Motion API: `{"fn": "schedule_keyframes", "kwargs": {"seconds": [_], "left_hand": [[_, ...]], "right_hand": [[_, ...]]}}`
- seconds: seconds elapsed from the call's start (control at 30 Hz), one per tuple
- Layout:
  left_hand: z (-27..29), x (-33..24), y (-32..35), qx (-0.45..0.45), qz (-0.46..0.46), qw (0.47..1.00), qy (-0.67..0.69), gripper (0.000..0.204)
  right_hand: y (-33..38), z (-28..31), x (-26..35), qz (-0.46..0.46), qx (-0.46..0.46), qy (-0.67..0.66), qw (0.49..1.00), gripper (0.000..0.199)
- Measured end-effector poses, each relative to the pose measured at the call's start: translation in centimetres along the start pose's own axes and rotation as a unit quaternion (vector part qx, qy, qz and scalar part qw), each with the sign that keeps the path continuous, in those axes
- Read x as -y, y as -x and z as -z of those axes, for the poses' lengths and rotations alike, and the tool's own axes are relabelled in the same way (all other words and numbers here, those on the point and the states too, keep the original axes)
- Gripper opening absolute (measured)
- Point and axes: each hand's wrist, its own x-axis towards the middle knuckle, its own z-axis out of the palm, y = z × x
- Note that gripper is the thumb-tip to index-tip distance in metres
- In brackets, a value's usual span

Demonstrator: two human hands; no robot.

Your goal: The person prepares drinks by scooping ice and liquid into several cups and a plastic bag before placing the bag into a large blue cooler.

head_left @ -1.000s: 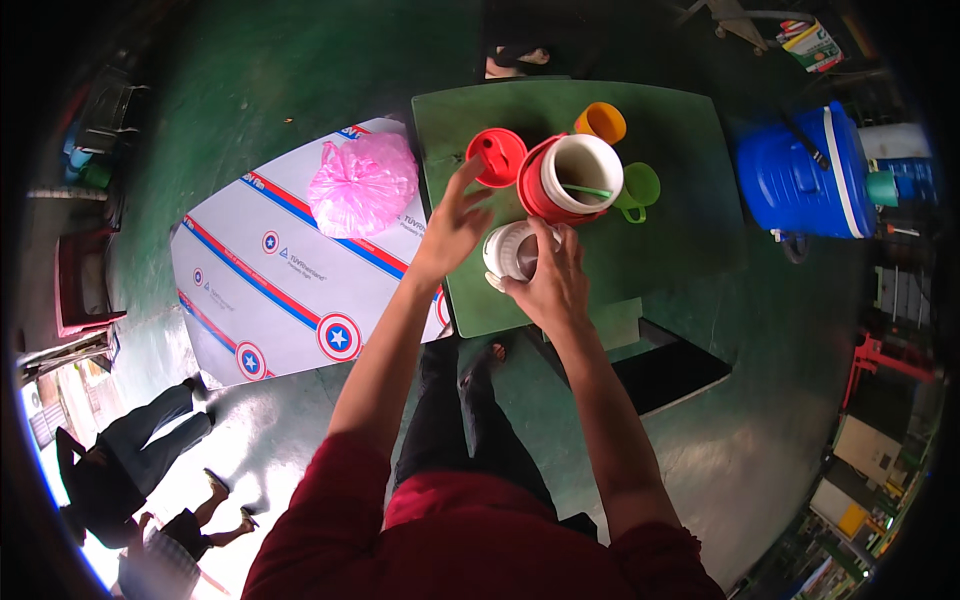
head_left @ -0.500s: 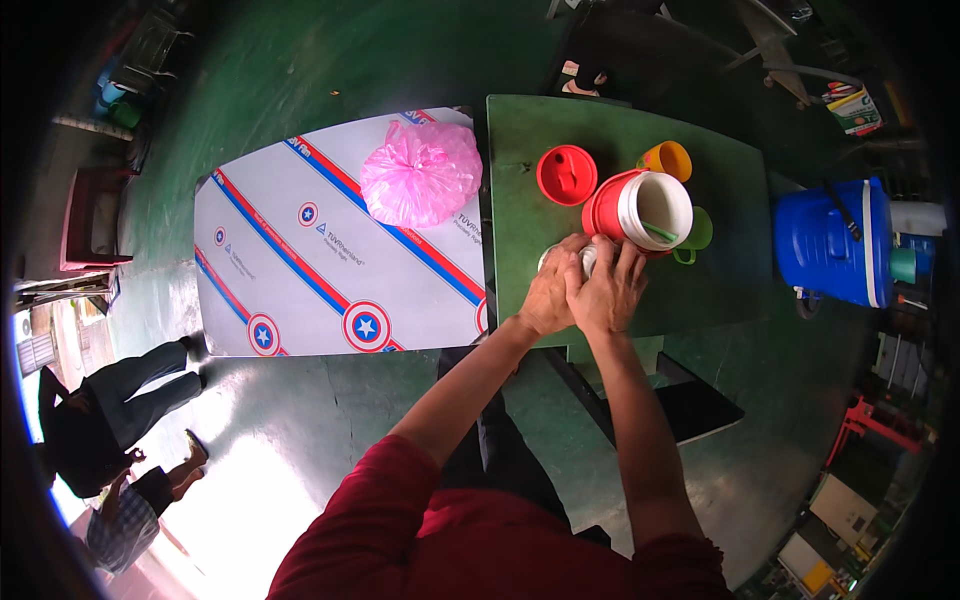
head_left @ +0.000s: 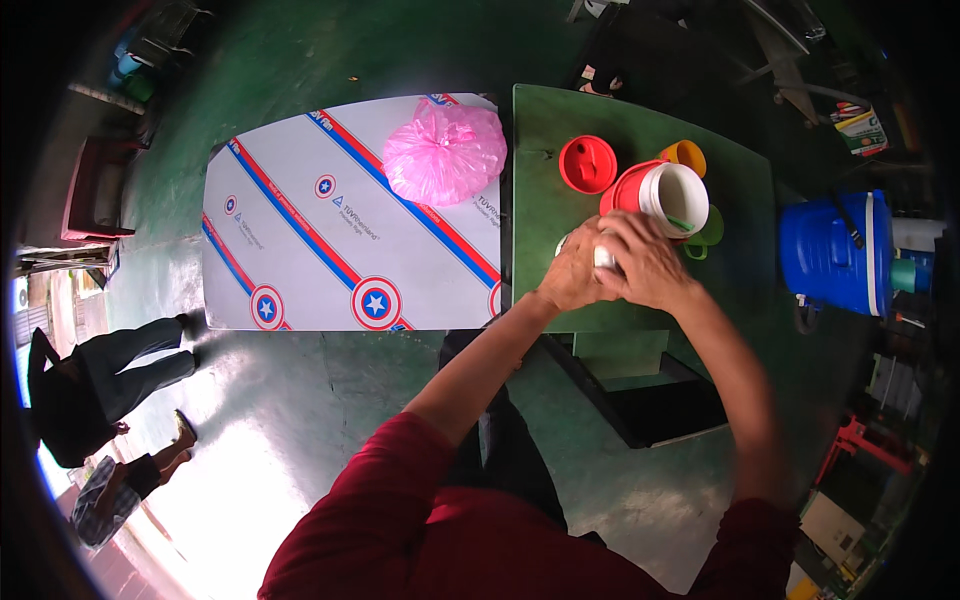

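Note:
My left hand (head_left: 577, 274) wraps around a white object (head_left: 604, 256) at the near edge of the green table. The fingers of my right hand (head_left: 648, 262) curl over the same object from the right. Most of it is hidden by my hands, so its kind does not show. Just beyond my fingers stands a red and white container (head_left: 646, 190), its white mouth tilted toward me, with a green item (head_left: 682, 224) inside. A round red lid (head_left: 588, 165) lies to its left. An orange cup (head_left: 685, 156) sits behind it, and a green mug (head_left: 709, 228) to its right.
On the film-covered board (head_left: 300, 225) to the left rests a tied pink plastic bag (head_left: 445, 152). The green table (head_left: 545, 120) stands close beside that board. A blue cooler (head_left: 833, 252) is at the right. Two people (head_left: 125, 370) are at the far left.
My right hand has shifted from lying over my left hand to gripping the white object from the right, its elbow swinging outward. The whole view has shifted slightly.

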Motion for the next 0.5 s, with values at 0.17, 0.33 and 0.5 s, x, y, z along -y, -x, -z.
{"fn": "schedule_keyframes", "kwargs": {"seconds": [0.17, 0.33, 0.5], "left_hand": [[1.0, -1.2, 0.4, 0.012, 0.081, 0.996, -0.023, 0.101], [0.2, -0.5, 0.4, 0.022, 0.077, 0.996, -0.037, 0.101], [0.5, -1.0, 0.6, 0.012, 0.09, 0.996, -0.015, 0.099]], "right_hand": [[-3.1, 1.7, 3.7, -0.305, 0.225, 0.098, 0.92, 0.058], [0.5, 0.8, 2.4, 0.005, 0.092, 0.199, 0.976, 0.061], [-0.5, 3.0, 2.3, -0.135, 0.119, 0.124, 0.976, 0.063]]}}
